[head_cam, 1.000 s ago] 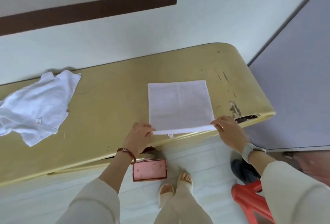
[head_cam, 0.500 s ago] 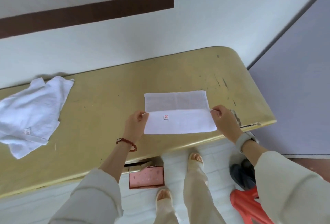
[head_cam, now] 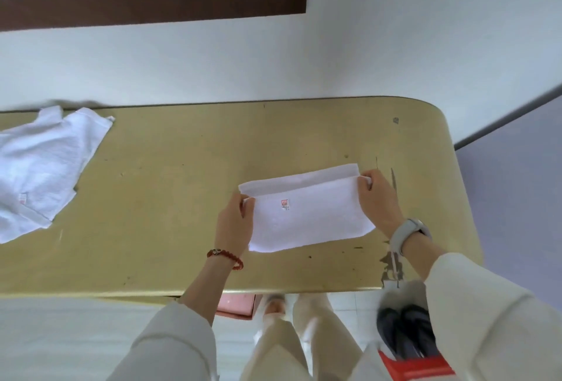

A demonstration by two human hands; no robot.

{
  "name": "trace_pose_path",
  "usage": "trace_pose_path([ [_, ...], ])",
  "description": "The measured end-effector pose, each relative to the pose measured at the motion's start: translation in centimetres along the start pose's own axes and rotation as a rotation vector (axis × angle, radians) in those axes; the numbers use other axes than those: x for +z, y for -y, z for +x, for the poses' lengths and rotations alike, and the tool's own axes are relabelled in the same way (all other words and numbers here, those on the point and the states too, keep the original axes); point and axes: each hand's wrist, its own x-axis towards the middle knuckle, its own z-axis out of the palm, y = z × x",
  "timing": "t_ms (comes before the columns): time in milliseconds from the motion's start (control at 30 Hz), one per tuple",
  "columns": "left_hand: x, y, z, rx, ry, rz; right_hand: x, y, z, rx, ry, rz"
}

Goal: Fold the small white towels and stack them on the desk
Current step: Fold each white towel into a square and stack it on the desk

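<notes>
Folded towel right on desk — unfolded towels far left.

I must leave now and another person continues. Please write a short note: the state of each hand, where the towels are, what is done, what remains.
Left hand: pinches the left corner of the folded-over layer.
Right hand: pinches the right corner of the same layer.
Towel in work: on the desk, near its right end, upper layer almost reaching the far edge.
Unfolded towels: crumpled at the desk's left end.
Done: first fold nearly closed.
Left: lay it down, fold again, fold the others, stack. No stack in view.
</notes>
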Motion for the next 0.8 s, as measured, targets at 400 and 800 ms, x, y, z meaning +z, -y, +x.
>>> trace_pose_path([
  [400, 1.1, -1.4, 2.9, -0.074, -0.162, -0.098, 0.1, 0.6, 3.6, -0.121, -0.072, -0.038],
  [800, 0.8, -0.7, 3.3, -0.11, -0.199, -0.143, 0.9, 0.2, 4.9, -0.131, -0.13, -0.189],
])
